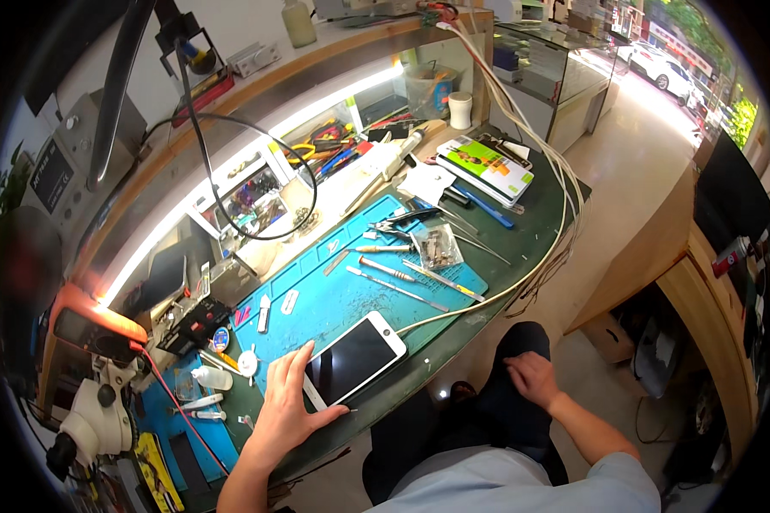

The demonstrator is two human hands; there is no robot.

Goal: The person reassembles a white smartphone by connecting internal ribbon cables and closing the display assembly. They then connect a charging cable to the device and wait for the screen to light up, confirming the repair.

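One green table (539, 224): left hand (284, 400) touching one white phone (356, 360).

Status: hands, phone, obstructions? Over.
Left hand at white smartphone, left end. Right hand on right thigh. Screen up, dark. Pale cable by its right end.

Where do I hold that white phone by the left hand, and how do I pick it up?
Probably best by its two long edges, coming from the left. The phone lies flat, screen up, so its thin sides suit fingers and thumb. The left hand is already at that end, and the cable is at the other.
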